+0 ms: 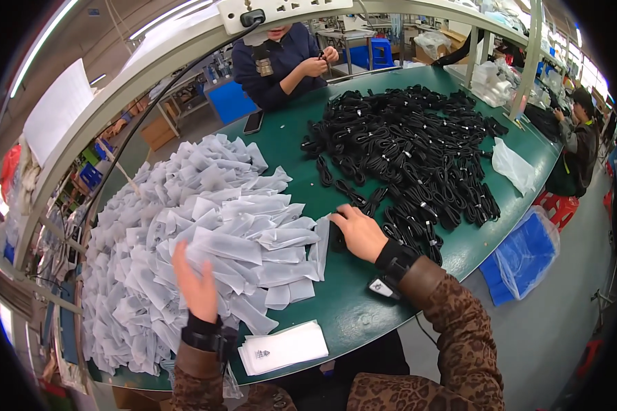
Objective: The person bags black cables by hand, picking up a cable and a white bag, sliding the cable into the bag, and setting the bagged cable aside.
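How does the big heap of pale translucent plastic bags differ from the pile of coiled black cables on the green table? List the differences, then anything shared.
The heap of pale translucent plastic bags is whitish; the pile of coiled black cables is black. The bags are flat, crumpled sheets; the cables are bundled loops. The bags lie at the left hand; the cables lie by the right hand. Both are loose piles on the green table.

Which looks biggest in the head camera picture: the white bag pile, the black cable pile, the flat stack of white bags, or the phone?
1. White bag pile
2. Black cable pile, nearly as big but farther away, so unsure
3. Flat stack of white bags
4. Phone
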Demonstrator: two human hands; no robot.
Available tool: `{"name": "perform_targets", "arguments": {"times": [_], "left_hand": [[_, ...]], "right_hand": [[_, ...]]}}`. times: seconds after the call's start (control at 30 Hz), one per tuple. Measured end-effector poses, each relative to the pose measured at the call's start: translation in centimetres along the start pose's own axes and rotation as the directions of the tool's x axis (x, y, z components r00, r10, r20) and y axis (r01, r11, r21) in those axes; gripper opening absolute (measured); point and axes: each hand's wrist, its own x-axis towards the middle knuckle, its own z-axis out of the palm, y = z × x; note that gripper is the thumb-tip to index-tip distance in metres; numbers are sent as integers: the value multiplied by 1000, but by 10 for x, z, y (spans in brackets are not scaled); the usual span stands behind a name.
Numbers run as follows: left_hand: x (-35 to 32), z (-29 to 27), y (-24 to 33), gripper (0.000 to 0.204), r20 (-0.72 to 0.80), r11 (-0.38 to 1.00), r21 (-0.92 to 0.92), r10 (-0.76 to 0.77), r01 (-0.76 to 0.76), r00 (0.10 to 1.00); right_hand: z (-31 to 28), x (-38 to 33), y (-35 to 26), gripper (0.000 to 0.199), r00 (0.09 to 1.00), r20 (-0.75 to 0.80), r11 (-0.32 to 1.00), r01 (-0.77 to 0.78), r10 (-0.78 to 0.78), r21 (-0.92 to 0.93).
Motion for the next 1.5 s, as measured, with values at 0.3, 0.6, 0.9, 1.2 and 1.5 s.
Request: {"name": "perform_targets", "arguments": {"times": [0.3,0.6,0.9,1.2,1.5], "left_hand": [[-57,66,79,66,792,780,-27,398,-626,462],[-45,140,73,53,811,778,122,279,-616,514],[-21,171,67,21,792,917,186,72,-353,606],[-2,120,71,13,600,699,-543,-65,465,798],[-10,76,105,57,449,199,-858,-155,473,880]], "right_hand": [[-5,-4,-1,10,927,361,983,-37,100,-178],[-14,-23,1,10,951,305,959,140,-61,-247],[0,-24,4,9,964,261,936,127,-39,-328],[-2,-21,9,7,971,237,944,108,-33,-312],[-23,-15,-3,19,984,91,961,168,-151,-220]]}}
